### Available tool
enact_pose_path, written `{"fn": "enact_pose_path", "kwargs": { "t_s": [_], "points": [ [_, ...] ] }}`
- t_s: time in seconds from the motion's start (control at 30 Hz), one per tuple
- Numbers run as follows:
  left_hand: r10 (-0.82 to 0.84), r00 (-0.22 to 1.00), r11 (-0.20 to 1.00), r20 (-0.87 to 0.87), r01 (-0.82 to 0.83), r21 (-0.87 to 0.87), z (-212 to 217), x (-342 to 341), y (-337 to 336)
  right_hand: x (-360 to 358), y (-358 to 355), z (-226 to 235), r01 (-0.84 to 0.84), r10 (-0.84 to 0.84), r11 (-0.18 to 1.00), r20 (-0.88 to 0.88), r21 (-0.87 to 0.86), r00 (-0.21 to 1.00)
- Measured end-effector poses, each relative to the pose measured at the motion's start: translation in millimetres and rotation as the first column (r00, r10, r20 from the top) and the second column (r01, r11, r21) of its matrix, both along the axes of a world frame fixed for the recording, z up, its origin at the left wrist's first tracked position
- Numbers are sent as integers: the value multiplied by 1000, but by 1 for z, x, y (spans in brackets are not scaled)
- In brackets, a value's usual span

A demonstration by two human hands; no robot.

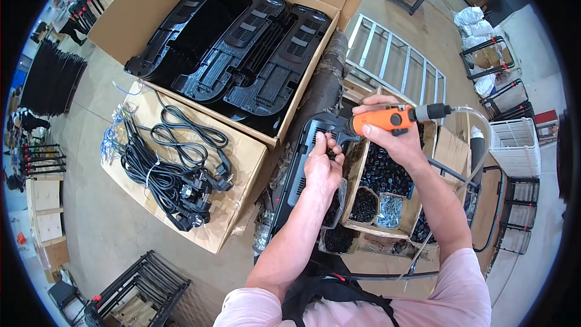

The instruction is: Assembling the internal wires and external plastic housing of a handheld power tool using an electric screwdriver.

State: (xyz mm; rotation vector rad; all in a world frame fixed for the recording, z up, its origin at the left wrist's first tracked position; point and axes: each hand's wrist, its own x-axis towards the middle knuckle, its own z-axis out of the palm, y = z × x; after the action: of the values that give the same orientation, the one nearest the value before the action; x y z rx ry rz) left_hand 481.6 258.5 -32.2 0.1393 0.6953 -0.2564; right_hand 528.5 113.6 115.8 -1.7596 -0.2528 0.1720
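Looks early on: left hand pinches something tiny on the black panel, right hand grips the orange screwdriver, and the far box holds more black panels.

A large open brown cardboard carton stands at upper left, its flaps spread, packed with black moulded plastic panels. Just below it lies a flattened brown cardboard sheet under coiled black power cords. Small open cardboard boxes of black parts and screws sit at centre right.
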Motion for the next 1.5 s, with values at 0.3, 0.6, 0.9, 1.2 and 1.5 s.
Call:
{"fn": "enact_pose_path", "kwargs": {
  "t_s": [0.3, 0.6, 0.9, 1.2, 1.5],
  "points": [
    [15, 997, 973, 71, 2, -229, 1, 5, 11, -10, 8, 7, -28, 27, 998, -25, -62, 999],
    [19, 997, 971, 81, 1, -239, 1, -5, 26, -10, 25, -1, -60, 60, 997, -20, -48, 998],
    [-125, 983, 988, 137, 136, -76, 19, -35, 14, 9, 59, -35, -56, 57, 997, 20, -61, 998],
    [-210, 978, 966, -11, 206, -159, 22, -106, 15, 11, 75, -53, -78, 89, 989, 84, -124, 992],
    [-451, 891, 892, -54, 452, 11, 16, -164, 30, 1, 84, -50, -47, 67, 982, 110, -181, 992]
  ]
}}
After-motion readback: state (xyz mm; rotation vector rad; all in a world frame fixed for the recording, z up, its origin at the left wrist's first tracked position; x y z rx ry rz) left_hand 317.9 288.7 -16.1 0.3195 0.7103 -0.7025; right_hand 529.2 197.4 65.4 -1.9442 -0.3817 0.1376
